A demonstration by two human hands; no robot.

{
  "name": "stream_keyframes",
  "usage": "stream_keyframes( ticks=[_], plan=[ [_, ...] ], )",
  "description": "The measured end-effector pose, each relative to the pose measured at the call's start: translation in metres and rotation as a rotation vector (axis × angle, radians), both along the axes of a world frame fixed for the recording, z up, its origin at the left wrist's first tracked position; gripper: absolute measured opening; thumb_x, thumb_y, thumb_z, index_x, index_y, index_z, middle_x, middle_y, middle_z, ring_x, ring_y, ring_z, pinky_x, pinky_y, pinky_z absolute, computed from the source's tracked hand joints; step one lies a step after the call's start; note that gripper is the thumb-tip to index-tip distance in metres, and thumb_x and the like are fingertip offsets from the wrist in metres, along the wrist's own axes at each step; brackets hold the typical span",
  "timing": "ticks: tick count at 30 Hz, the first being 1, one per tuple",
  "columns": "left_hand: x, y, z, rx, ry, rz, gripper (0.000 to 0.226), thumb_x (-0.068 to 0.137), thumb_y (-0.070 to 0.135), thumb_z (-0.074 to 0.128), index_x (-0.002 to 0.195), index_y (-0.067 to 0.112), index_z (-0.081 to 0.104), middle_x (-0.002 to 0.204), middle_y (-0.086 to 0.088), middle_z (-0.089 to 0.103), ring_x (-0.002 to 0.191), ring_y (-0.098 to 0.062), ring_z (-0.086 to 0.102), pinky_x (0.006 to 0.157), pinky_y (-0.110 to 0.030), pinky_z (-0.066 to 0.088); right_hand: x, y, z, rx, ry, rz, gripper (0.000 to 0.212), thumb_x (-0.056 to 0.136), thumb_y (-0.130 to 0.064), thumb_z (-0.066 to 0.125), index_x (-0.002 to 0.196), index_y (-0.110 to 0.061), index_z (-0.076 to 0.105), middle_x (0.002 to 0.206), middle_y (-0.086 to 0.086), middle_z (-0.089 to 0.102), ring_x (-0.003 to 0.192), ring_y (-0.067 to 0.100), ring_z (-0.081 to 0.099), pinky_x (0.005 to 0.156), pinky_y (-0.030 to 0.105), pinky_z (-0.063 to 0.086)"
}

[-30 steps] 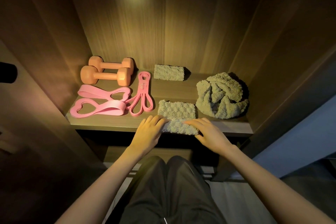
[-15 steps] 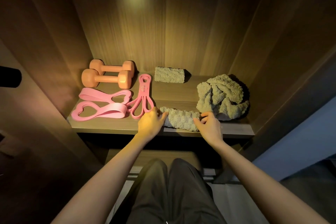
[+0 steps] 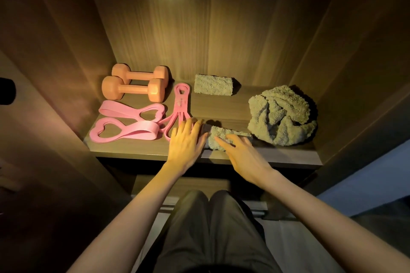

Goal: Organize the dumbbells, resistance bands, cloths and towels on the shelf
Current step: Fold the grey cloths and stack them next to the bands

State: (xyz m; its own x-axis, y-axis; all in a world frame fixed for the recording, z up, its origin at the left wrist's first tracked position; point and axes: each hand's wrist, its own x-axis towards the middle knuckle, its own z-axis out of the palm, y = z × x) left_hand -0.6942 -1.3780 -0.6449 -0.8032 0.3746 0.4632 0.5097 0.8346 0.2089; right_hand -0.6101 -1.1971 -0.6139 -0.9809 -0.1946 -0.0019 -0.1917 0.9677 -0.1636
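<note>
Wooden shelf [image 3: 137, 150]: left hand [image 3: 185, 142] flat, released, beside rolled cloth [image 3: 219, 132]; right hand [image 3: 244, 153] flat atop it.

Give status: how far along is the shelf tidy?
Roughly two thirds, by the look of it. Done: dumbbells paired back left, bands laid out beside them, back cloth rolled. In hand: the front cloth, partly rolled, with the left hand at its end and the right hand on top, fingers straight. Left: the towel lies crumpled on the right.
</note>
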Motion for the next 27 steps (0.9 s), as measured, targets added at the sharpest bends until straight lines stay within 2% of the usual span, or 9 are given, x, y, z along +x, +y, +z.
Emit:
stream_keyframes(
  ticks=[3,6,8,9,11,13,16,20,27],
  plan=[
    [-0.007,-0.018,-0.014,-0.056,0.001,0.005,0.048,0.098,0.041,0.033,0.140,0.022,0.045,0.143,-0.007,0.046,0.136,-0.029,0.037,0.112,-0.048,0.028,-0.006,-0.004,0.003,0.032,-0.076,-0.025,0.095,0.081,0.024,0.039,0.153,-0.032,0.010,0.156,0.006,0.015,0.135,0.041,0.023,0.104,0.047,0.039],
    [-0.016,-0.030,-0.022,-0.079,-0.081,0.031,0.052,0.097,0.043,0.026,0.144,0.026,0.039,0.151,-0.006,0.036,0.144,-0.026,0.021,0.116,-0.050,0.013,-0.015,-0.004,0.008,0.051,-0.096,-0.040,0.102,0.075,0.029,0.042,0.152,-0.032,0.014,0.159,0.005,0.009,0.140,0.040,0.020,0.108,0.045,0.035],
    [-0.021,-0.030,-0.021,-0.077,-0.129,0.031,0.054,0.096,0.047,0.025,0.145,0.029,0.036,0.154,-0.005,0.032,0.146,-0.025,0.017,0.116,-0.048,0.007,-0.025,-0.004,0.010,0.082,-0.061,-0.053,0.101,0.076,0.028,0.041,0.152,-0.033,0.014,0.159,0.004,0.008,0.139,0.038,0.024,0.102,0.043,0.040],
    [-0.023,-0.029,-0.022,-0.085,-0.133,0.030,0.054,0.096,0.049,0.026,0.146,0.031,0.035,0.154,-0.005,0.031,0.145,-0.025,0.018,0.116,-0.048,0.007,-0.033,-0.004,0.009,0.104,-0.038,-0.054,0.101,0.077,0.027,0.040,0.152,-0.033,0.013,0.158,0.004,0.009,0.138,0.036,0.025,0.099,0.041,0.042],
    [-0.027,-0.027,-0.024,-0.100,-0.124,0.038,0.053,0.095,0.049,0.031,0.145,0.033,0.036,0.152,-0.006,0.035,0.144,-0.027,0.021,0.117,-0.051,0.015,-0.052,-0.002,0.004,0.112,-0.017,-0.046,0.099,0.078,0.026,0.038,0.152,-0.034,0.013,0.157,0.004,0.011,0.139,0.034,0.021,0.105,0.039,0.038],
    [-0.029,-0.026,-0.028,-0.071,-0.114,0.049,0.052,0.094,0.047,0.037,0.143,0.031,0.041,0.150,-0.006,0.039,0.143,-0.026,0.024,0.114,-0.052,0.021,-0.078,0.003,-0.003,0.055,-0.037,-0.058,0.098,0.078,0.028,0.034,0.151,-0.036,0.017,0.157,0.002,0.011,0.141,0.032,0.016,0.113,0.039,0.029],
    [-0.028,-0.026,-0.031,-0.018,-0.101,0.047,0.052,0.092,0.046,0.042,0.141,0.030,0.044,0.150,-0.006,0.039,0.143,-0.025,0.024,0.112,-0.051,0.023,-0.114,0.009,-0.012,-0.049,-0.009,-0.073,0.095,0.079,0.029,0.029,0.149,-0.035,0.027,0.159,0.002,0.014,0.144,0.029,0.015,0.116,0.036,0.023],
    [-0.027,-0.026,-0.032,0.022,-0.088,0.045,0.052,0.091,0.045,0.044,0.141,0.031,0.044,0.150,-0.005,0.039,0.143,-0.025,0.026,0.115,-0.048,0.019,-0.145,0.011,-0.019,-0.088,0.041,-0.075,0.092,0.081,0.026,0.030,0.148,-0.036,0.029,0.156,0.003,0.022,0.143,0.030,0.018,0.115,0.043,0.028],
    [-0.029,-0.027,-0.033,0.019,-0.098,0.051,0.051,0.091,0.045,0.043,0.140,0.032,0.045,0.150,-0.004,0.039,0.143,-0.025,0.026,0.115,-0.047,0.020,-0.176,0.015,-0.022,-0.069,0.068,-0.053,0.091,0.080,0.023,0.040,0.149,-0.036,0.026,0.155,0.002,0.025,0.140,0.028,0.022,0.113,0.040,0.030]
  ],
)
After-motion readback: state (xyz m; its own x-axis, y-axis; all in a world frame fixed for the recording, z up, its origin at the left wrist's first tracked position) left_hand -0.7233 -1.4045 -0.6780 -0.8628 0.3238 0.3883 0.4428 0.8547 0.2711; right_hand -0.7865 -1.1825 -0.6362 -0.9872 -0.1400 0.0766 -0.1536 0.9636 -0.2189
